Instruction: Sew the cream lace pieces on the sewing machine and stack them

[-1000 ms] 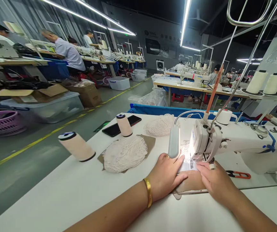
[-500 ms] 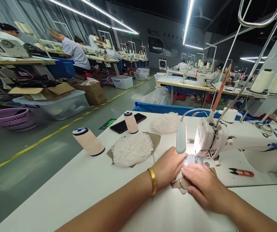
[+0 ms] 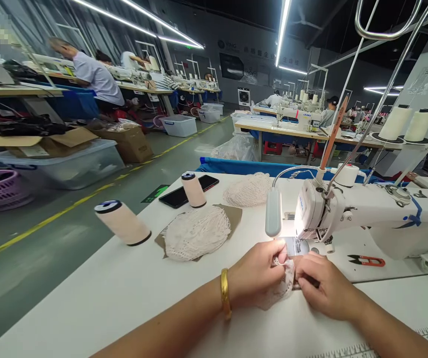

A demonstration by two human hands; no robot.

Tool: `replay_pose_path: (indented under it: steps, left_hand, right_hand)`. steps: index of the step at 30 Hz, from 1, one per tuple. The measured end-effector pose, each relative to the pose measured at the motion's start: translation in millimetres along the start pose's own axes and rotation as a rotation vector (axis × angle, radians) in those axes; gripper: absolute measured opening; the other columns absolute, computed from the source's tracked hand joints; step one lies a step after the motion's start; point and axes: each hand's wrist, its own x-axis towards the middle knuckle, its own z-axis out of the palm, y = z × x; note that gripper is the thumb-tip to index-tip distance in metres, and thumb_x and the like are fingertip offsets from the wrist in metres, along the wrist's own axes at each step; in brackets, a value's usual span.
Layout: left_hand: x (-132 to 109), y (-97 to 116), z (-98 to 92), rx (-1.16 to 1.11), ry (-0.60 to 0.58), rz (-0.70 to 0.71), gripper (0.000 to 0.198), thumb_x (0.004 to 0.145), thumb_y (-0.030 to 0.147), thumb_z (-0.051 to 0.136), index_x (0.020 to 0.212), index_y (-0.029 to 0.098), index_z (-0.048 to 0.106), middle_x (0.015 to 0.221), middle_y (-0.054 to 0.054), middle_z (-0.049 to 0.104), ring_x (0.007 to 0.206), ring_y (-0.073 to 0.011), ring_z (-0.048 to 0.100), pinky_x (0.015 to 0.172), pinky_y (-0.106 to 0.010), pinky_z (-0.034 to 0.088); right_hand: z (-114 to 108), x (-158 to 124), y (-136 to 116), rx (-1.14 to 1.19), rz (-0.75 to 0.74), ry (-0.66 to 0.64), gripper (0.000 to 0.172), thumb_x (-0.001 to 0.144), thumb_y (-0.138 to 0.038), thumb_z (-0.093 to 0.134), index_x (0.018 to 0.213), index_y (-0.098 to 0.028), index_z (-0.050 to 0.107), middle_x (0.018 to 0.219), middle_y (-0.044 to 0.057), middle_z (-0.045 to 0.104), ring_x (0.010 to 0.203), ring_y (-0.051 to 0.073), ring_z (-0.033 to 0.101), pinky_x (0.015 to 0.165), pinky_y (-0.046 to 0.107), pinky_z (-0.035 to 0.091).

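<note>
My left hand, with a gold bangle on the wrist, pinches a small white lace piece just in front of the needle plate of a white sewing machine. My right hand grips the same lace piece from the right side, fingers curled. Both hands rest on the white table. The machine's lamp shines down on the plate beyond my fingers.
A pile of white lace on brown card and another lace pile lie to the left. Two thread cones and a black phone stand nearby. Red snips lie under the machine arm. Other people work at distant tables.
Both hands have pulled back from under the presser foot toward me, lifting and bunching the lace piece between them; earlier they lay flat on the fabric at the needle.
</note>
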Motion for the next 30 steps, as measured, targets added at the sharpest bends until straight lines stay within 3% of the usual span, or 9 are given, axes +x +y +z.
replay_pose_path:
  steps: [5, 11, 15, 19, 25, 30]
  left_hand:
    - [-0.7, 1.7, 12.6, -0.223, 0.038, -0.084, 0.013, 0.07, 0.03, 0.052, 0.078, 0.022, 0.045, 0.072, 0.004, 0.051, 0.071, -0.0163, 0.045, 0.063, -0.028, 0.035]
    - [-3.2, 5.2, 15.2, -0.274, 0.073, -0.055, 0.015, 0.072, 0.032, 0.052, 0.083, 0.022, 0.048, 0.077, 0.004, 0.053, 0.074, -0.0163, 0.048, 0.068, -0.028, 0.04]
    - [-3.0, 6.4, 11.2, -0.335, 0.001, -0.105, 0.026, 0.074, 0.036, 0.058, 0.095, 0.021, 0.057, 0.083, 0.003, 0.062, 0.079, -0.0186, 0.056, 0.071, -0.029, 0.045]
    - [-2.9, 7.7, 10.5, -0.287, -0.047, -0.094, 0.03, 0.082, 0.048, 0.061, 0.085, 0.019, 0.064, 0.087, -0.001, 0.069, 0.086, -0.0214, 0.061, 0.078, -0.03, 0.047]
    - [-3.7, 6.5, 13.7, -0.27, -0.069, -0.039, 0.037, 0.09, 0.052, 0.057, 0.076, 0.018, 0.063, 0.072, 0.001, 0.056, 0.07, -0.0158, 0.051, 0.065, -0.026, 0.04]
    - [-3.2, 3.7, 15.7, -0.181, -0.036, 0.069, 0.045, 0.097, 0.05, 0.051, 0.065, 0.018, 0.049, 0.065, 0.003, 0.042, 0.063, -0.0129, 0.04, 0.061, -0.026, 0.033]
  right_hand:
    - [5.9, -0.1, -1.6, 0.101, 0.196, 0.083, 0.032, 0.092, -0.05, 0.069, 0.086, -0.024, 0.05, 0.087, 0.0, 0.059, 0.082, 0.02, 0.054, 0.074, 0.03, 0.043]
    - [7.6, 0.5, 1.2, 0.074, 0.227, 0.117, 0.022, 0.102, -0.036, 0.049, 0.084, -0.024, 0.048, 0.079, -0.002, 0.059, 0.073, 0.017, 0.054, 0.068, 0.029, 0.04]
    - [4.4, -2.3, 2.7, 0.105, 0.231, 0.141, 0.022, 0.103, -0.036, 0.05, 0.085, -0.024, 0.048, 0.075, -0.003, 0.059, 0.069, 0.017, 0.053, 0.064, 0.028, 0.04]
    - [6.5, -4.2, 2.8, 0.055, 0.177, 0.185, 0.02, 0.102, -0.034, 0.053, 0.084, -0.024, 0.05, 0.077, -0.002, 0.062, 0.07, 0.017, 0.056, 0.066, 0.028, 0.041]
    - [7.4, -4.4, 1.3, 0.077, 0.188, 0.203, 0.012, 0.103, -0.033, 0.054, 0.094, -0.025, 0.056, 0.078, -0.003, 0.065, 0.072, 0.017, 0.058, 0.063, 0.026, 0.042]
    - [6.1, -4.4, -0.1, 0.084, 0.166, 0.238, 0.011, 0.103, -0.033, 0.053, 0.097, -0.025, 0.059, 0.077, -0.002, 0.064, 0.07, 0.016, 0.058, 0.065, 0.027, 0.045]
